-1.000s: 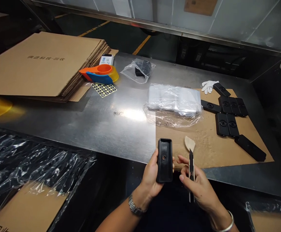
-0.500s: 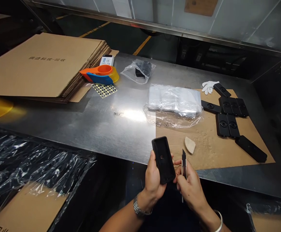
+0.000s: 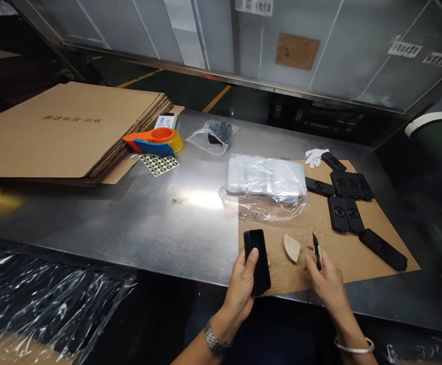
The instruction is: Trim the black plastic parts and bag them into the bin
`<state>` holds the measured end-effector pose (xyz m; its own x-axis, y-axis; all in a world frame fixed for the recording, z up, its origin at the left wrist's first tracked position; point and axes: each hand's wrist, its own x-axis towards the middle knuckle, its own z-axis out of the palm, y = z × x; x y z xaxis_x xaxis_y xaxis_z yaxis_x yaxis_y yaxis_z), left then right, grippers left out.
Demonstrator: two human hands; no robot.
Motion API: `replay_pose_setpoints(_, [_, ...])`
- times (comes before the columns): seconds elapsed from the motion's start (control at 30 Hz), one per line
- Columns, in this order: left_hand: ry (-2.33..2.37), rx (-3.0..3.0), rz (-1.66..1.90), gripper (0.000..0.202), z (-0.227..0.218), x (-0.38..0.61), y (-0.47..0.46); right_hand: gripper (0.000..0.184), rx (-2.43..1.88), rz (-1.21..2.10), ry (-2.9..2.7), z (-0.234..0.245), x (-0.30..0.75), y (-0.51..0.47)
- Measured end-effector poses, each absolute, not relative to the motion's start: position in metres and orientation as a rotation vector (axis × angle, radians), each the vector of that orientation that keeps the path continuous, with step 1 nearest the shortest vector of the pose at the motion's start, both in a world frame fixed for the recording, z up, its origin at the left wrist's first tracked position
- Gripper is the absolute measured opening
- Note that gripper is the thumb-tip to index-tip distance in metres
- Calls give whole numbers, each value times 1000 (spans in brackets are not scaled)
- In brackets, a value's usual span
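Note:
My left hand (image 3: 243, 280) grips a black rectangular plastic case (image 3: 259, 271) by its lower half, its hollow side toward me and the thumb laid over it. Off to the right, my right hand (image 3: 325, 276) is closed on a utility knife (image 3: 317, 252) whose dark blade points up and away. Between the hands, a tan wedge-shaped block (image 3: 291, 248) lies on the cardboard sheet (image 3: 331, 263). Several similar black cases lie on the sheet's right side, the nearest being a long black case (image 3: 382, 249).
A clear plastic bag of pale flat pieces (image 3: 266, 178) lies behind the hands. A white glove (image 3: 314, 157) is at the back right. Leftward are a bagged black part (image 3: 220, 134), an orange-and-blue tape dispenser (image 3: 153, 142), a sticker sheet (image 3: 159, 165) and stacked cardboard (image 3: 53, 137).
My right hand has moved right with the knife, away from the case. My left thumb has shifted from the case's edge onto its hollow side. The view has tilted up.

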<state>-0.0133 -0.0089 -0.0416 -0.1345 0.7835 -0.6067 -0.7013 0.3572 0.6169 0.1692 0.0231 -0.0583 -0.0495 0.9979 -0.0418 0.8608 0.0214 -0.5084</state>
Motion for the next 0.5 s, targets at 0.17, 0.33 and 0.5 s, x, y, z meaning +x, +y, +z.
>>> replay_pose_setpoints(0.17, [1195, 307, 1380, 38, -61, -6, 14, 23, -2054, 7, -2045, -70, 203, 67])
replay_pose_setpoints(0.33, [1483, 643, 1440, 48, -82, -1, 21, 23, -1888, -245, -2193, -59, 184, 87])
replay_pose_setpoints(0.5, [1708, 1102, 1268, 50, -91, -3, 17, 25, -1526, -244, -2481, -50, 137, 124])
